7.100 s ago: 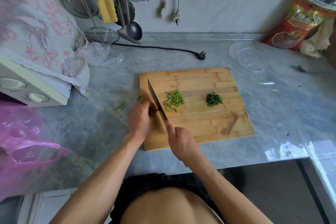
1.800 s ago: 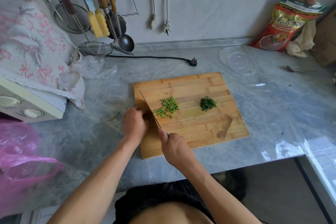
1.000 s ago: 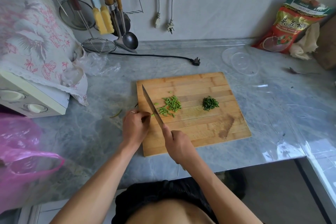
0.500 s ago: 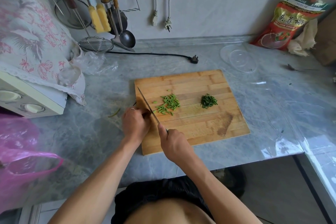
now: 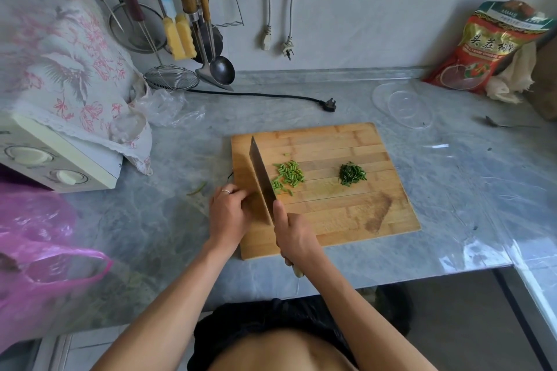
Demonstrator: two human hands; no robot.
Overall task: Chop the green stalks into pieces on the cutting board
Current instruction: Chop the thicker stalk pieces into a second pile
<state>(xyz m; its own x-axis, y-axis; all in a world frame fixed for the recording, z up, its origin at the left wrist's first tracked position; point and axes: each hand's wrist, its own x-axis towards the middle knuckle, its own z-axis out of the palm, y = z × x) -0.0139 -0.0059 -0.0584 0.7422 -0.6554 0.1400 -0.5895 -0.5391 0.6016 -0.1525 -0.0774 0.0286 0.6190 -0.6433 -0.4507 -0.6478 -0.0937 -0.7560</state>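
pink bag (image 5: 36,253), snack packet (image 5: 494,48), ladle (image 5: 222,69)

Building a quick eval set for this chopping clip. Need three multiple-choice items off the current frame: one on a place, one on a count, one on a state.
1. Where does the darker green pile lie against the lighter green pieces?
A. to their right
B. to their left
C. off the cutting board

2. How many piles of chopped greens lie on the board?
A. one
B. two
C. four

3. What does the right hand do?
A. lies flat
B. grips the knife
C. holds a spoon

Answers: 1 A, it sits further right on the board; 2 B, two separate heaps show; 3 B, fingers wrap the handle.
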